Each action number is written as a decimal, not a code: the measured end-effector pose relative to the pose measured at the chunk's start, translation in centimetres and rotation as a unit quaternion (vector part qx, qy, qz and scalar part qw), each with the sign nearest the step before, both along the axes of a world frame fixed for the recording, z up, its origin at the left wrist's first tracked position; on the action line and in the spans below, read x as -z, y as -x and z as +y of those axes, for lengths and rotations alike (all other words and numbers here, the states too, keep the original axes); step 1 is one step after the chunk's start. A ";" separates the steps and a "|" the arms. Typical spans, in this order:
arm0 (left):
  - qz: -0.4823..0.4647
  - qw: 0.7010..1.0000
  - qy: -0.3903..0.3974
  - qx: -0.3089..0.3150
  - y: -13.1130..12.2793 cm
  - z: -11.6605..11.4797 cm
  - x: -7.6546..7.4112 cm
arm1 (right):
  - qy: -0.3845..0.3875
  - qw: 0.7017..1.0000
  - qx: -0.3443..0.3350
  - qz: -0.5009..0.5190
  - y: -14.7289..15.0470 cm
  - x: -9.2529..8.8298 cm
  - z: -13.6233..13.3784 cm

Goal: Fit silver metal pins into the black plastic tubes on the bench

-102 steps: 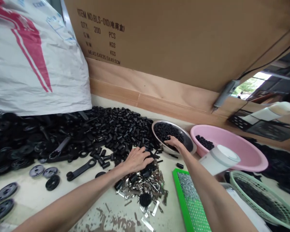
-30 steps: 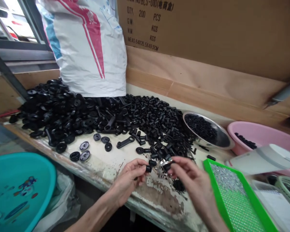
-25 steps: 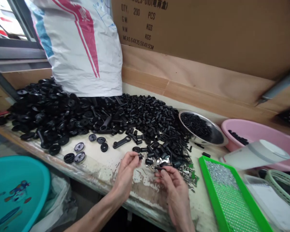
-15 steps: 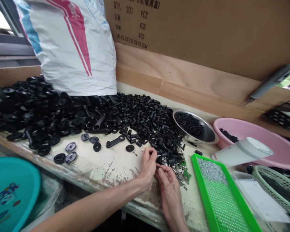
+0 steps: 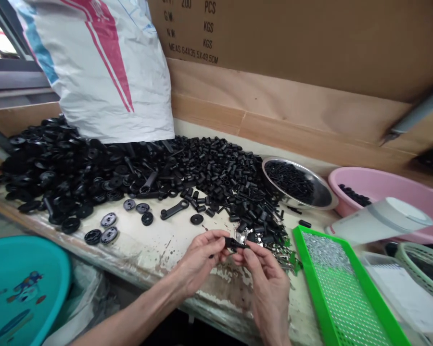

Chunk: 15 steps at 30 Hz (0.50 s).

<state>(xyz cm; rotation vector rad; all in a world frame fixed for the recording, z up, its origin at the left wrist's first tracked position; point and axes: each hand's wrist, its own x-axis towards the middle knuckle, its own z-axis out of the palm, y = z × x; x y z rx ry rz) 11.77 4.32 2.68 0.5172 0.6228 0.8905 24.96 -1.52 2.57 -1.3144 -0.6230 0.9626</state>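
Observation:
My left hand (image 5: 201, 257) and my right hand (image 5: 265, 276) meet above the front of the worn table (image 5: 159, 240), fingertips pinched together on a small black plastic sleeve (image 5: 232, 243). Whether a metal piece is fitted to it I cannot make out. Just behind the hands lies a heap of shiny metal clips (image 5: 274, 250). Farther back spreads a big pile of black plastic sleeves (image 5: 220, 173).
Black round wheels (image 5: 57, 163) pile up at the left under a white and red sack (image 5: 104, 67). A steel bowl (image 5: 323, 190), pink basin (image 5: 389, 192), green tray (image 5: 341, 288), white bottle (image 5: 378, 221) and green basket (image 5: 426, 269) stand at the right. A teal tub (image 5: 18, 283) sits below.
Both hands came back from the sleeve pile and the steel bowl to the table's front edge. They dipped to the metal clips, then rose a little, pinching the black sleeve between them.

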 end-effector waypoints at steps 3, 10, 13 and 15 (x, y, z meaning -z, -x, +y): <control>-0.008 1.000 -0.005 -0.004 0.2 -0.3 0.1 | -0.011 0.996 -0.016 -0.091 0.1 -0.2 0.0; -0.017 1.000 0.004 -0.002 0.7 -0.2 0.6 | -0.018 0.979 -0.043 -0.199 -0.4 0.5 0.0; -0.052 0.997 0.059 0.012 1.0 -0.2 1.0 | -0.021 0.975 -0.043 -0.216 -0.4 0.6 -0.1; -0.070 0.993 0.097 0.011 1.2 -0.2 1.0 | -0.033 0.971 -0.019 -0.237 -0.2 0.5 -0.3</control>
